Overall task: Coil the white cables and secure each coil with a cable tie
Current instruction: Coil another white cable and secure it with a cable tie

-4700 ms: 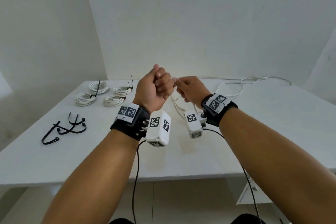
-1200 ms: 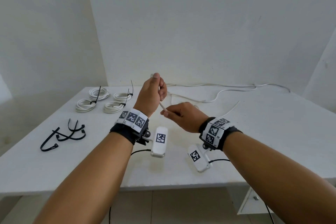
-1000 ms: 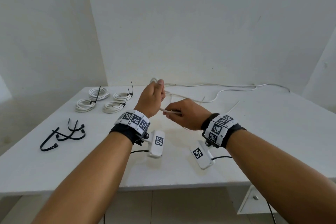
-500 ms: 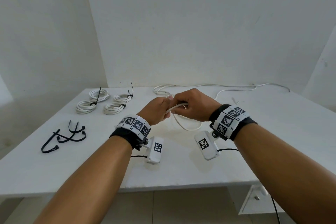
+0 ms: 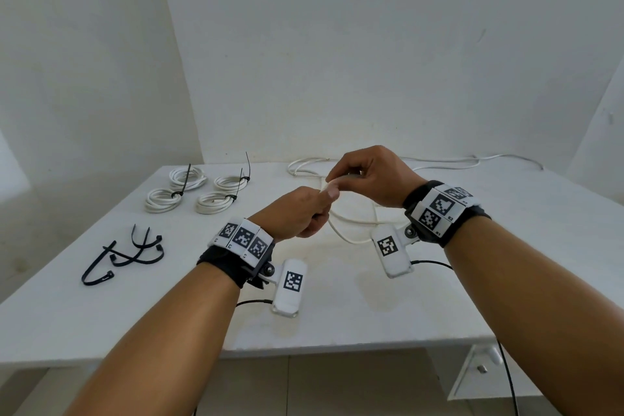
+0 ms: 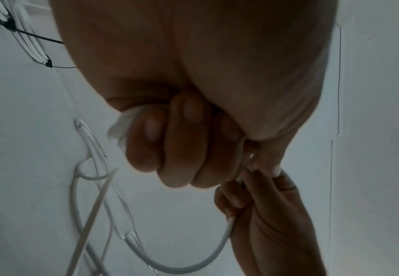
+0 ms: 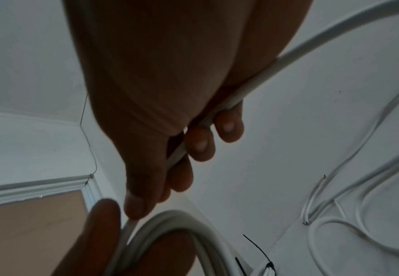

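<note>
Over the middle of the table my left hand (image 5: 315, 209) grips a small bundle of turns of the white cable (image 5: 351, 238); a loop of it hangs under both hands. In the left wrist view its fingers (image 6: 170, 149) are curled round the strands. Just above and to the right, my right hand (image 5: 341, 179) pinches the same cable against the left thumb tip. The right wrist view shows the cable (image 7: 229, 101) running through its curled fingers. The cable's free length (image 5: 449, 164) trails across the table's back right.
Several tied white coils (image 5: 216, 203) lie at the back left of the white table (image 5: 101, 314). Loose black cable ties (image 5: 125, 257) lie left of my left forearm. A loose cable end (image 5: 304, 167) curls behind the hands. Walls stand behind and left.
Both hands have dropped from chest height to just above the table. My right hand has swung the cable over to the left hand, adding a loop that now hangs below them.
</note>
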Tool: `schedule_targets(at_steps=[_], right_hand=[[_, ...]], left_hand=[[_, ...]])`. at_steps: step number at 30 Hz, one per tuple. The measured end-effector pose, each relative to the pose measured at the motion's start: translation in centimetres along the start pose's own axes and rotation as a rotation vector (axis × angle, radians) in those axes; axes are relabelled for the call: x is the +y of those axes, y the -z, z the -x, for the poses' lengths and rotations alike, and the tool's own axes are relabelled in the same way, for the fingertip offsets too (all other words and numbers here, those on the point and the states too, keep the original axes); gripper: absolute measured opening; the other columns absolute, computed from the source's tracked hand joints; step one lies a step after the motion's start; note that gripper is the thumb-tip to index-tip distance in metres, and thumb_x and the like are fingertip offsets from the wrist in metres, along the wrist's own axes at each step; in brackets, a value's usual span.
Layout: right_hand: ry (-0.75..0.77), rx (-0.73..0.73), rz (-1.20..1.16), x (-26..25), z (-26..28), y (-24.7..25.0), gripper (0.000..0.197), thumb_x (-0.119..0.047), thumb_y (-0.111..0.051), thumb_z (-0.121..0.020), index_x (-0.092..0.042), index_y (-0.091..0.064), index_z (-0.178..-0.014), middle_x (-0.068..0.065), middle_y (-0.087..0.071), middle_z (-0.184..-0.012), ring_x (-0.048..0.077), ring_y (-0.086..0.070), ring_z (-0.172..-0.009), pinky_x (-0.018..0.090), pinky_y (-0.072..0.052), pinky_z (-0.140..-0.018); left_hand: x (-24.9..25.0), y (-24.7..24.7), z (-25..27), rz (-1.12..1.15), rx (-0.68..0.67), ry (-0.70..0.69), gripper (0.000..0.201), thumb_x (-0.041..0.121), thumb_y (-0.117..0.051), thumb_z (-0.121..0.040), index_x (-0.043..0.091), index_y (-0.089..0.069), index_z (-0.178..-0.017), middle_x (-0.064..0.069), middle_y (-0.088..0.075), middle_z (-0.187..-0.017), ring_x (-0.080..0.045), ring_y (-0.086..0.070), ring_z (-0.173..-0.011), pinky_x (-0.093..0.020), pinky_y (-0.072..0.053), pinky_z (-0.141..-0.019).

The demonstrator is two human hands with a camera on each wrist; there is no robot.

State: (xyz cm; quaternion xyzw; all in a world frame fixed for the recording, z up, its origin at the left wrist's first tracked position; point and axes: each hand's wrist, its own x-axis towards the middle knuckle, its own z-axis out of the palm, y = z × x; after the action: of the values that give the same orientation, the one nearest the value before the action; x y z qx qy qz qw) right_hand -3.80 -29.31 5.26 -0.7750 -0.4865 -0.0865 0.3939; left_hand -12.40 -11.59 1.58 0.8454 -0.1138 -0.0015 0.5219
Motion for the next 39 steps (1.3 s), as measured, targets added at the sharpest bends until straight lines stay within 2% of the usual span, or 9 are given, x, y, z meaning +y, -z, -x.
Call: schedule_targets(at_steps=[2, 5, 10, 15, 18, 22, 32, 35, 39], right_hand=[[-0.016, 0.046, -0.038, 0.3, -0.1, 0.2, 0.009, -0.026, -0.078, -0.084, -0.018, -0.079, -0.087, -0.002, -0.075, -0.077, 0.024, -0.065, -0.07, 0.031, -0.05, -0.066], [-0.07, 0.119, -0.126, 1.4, -0.1, -0.1, 0.008, -0.027, -0.072, -0.09, -0.024, -0.078, -0.085, -0.008, -0.065, -0.062, 0.009, -0.051, -0.053, 0.022, -0.042, -0.055], [-0.138, 0.166, -0.234, 2.7, 0.7, -1.7, 0.022, -0.03, -0.059, -0.099, -0.032, -0.076, -0.085, -0.009, -0.049, -0.054, 0.007, -0.04, -0.048, 0.019, -0.036, -0.051], [-0.249, 0.068, -0.282, 3.3, 1.6, -3.5, 0.03, -0.041, -0.051, -0.102, -0.028, -0.077, -0.094, 0.001, -0.047, -0.059, 0.014, -0.038, -0.051, 0.023, -0.035, -0.049], [-0.253, -0.051, -0.191, 2.3, 1.6, -4.7, 0.033, -0.041, -0.044, -0.104, -0.027, -0.075, -0.103, -0.013, -0.046, -0.051, 0.003, -0.038, -0.044, 0.02, -0.035, -0.052], [-0.217, -0.115, 0.07, 1.0, 1.2, -5.4, 0.032, -0.034, -0.042, -0.106, -0.023, -0.07, -0.118, -0.017, -0.049, -0.053, -0.005, -0.048, -0.051, 0.021, -0.036, -0.06], [-0.128, -0.277, 0.378, -0.4, 1.9, -6.9, 0.033, -0.029, -0.037, -0.105, -0.013, -0.062, -0.119, 0.0, -0.06, -0.079, 0.025, -0.06, -0.079, 0.039, -0.051, -0.072], [-0.076, -0.322, 0.474, -1.3, 1.9, -7.1, 0.033, -0.032, -0.038, -0.104, -0.017, -0.063, -0.12, 0.0, -0.062, -0.082, 0.024, -0.062, -0.079, 0.033, -0.047, -0.066], [0.034, -0.305, 0.447, -1.9, 1.3, -6.4, 0.026, -0.033, -0.052, -0.099, -0.025, -0.069, -0.117, -0.006, -0.07, -0.088, 0.014, -0.058, -0.076, 0.029, -0.046, -0.066]], left_hand=[[0.5, -0.1, 0.2, 0.137, -0.029, 0.004, 0.049, 0.043, -0.028, -0.105, 0.018, -0.024, -0.064, 0.002, -0.021, -0.05, -0.014, -0.015, -0.047, -0.023, -0.017, -0.045], [1.8, -0.3, 0.5, 0.351, -0.063, -0.031, 0.043, 0.042, -0.024, -0.1, 0.016, -0.029, -0.066, 0.004, -0.022, -0.046, -0.01, -0.015, -0.042, -0.022, -0.016, -0.041], [2.9, -0.5, 0.4, 0.427, 0.089, -0.174, 0.044, 0.049, -0.027, -0.095, 0.017, -0.029, -0.065, 0.006, -0.022, -0.047, -0.01, -0.015, -0.041, -0.025, -0.011, -0.043], [3.8, 0.1, -0.1, 0.599, 0.138, -0.29, 0.041, 0.047, -0.031, -0.094, 0.016, -0.03, -0.067, 0.006, -0.027, -0.046, -0.009, -0.021, -0.038, -0.021, -0.021, -0.041], [3.9, 0.5, -1.0, 0.63, 0.287, -0.323, 0.039, 0.042, -0.031, -0.099, 0.016, -0.034, -0.07, 0.005, -0.03, -0.047, -0.011, -0.027, -0.039, -0.023, -0.026, -0.043], [2.8, 1.1, -2.2, 0.523, 0.5, -0.316, 0.041, 0.041, -0.03, -0.103, 0.016, -0.034, -0.071, 0.006, -0.031, -0.046, -0.012, -0.029, -0.04, -0.024, -0.028, -0.044], [-0.6, 3.4, -3.1, 0.244, 0.858, -0.153, 0.05, 0.035, -0.034, -0.106, 0.017, -0.036, -0.06, 0.006, -0.037, -0.045, -0.013, -0.036, -0.04, -0.022, -0.03, -0.043], [-2.0, 3.7, -3.5, 0.028, 0.763, -0.068, 0.055, 0.042, -0.037, -0.103, 0.022, -0.041, -0.052, 0.008, -0.039, -0.039, -0.01, -0.038, -0.036, -0.026, -0.03, -0.048], [-3.0, 3.1, -3.0, -0.426, 0.532, 0.107, 0.055, 0.044, -0.036, -0.103, 0.002, -0.054, -0.071, -0.012, -0.059, -0.065, -0.026, -0.056, -0.062, -0.036, -0.042, -0.061]])
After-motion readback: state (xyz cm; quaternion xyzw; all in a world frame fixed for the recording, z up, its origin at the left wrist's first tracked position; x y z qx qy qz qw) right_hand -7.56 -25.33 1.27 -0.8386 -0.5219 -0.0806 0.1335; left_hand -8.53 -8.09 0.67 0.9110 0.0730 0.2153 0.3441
